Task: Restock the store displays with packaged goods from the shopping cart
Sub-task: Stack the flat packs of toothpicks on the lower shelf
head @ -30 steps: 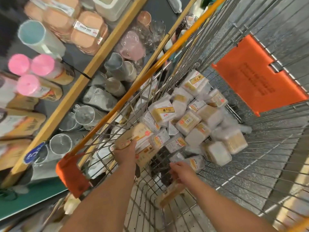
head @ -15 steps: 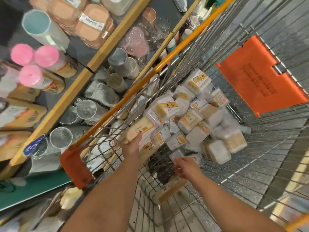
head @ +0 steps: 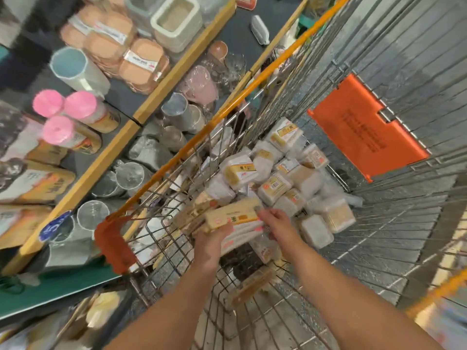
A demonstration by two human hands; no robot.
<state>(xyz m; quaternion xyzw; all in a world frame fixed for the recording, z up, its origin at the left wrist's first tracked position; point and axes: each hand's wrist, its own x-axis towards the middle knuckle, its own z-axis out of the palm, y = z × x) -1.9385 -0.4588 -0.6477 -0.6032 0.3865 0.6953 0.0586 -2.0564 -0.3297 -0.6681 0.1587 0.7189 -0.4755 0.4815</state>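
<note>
Inside the wire shopping cart (head: 255, 137), above its near end, the left hand (head: 211, 245) grips from below a stack of flat tan packets (head: 231, 218), fingers curled round the lower edge; the top packet's long axis runs from lower left up to upper right, its far end pointing toward the heap of white-and-tan packaged goods (head: 285, 178) in the cart's far corner. The right hand (head: 276, 223) meets that far end with fingers bent against it (whether they pinch or merely touch cannot be told, the frame being blurred). Another tan packet (head: 249, 286) lies on the cart floor below the hands, its long axis on a similar diagonal, and the store shelves (head: 161, 92) stand just left of the cart.
</note>
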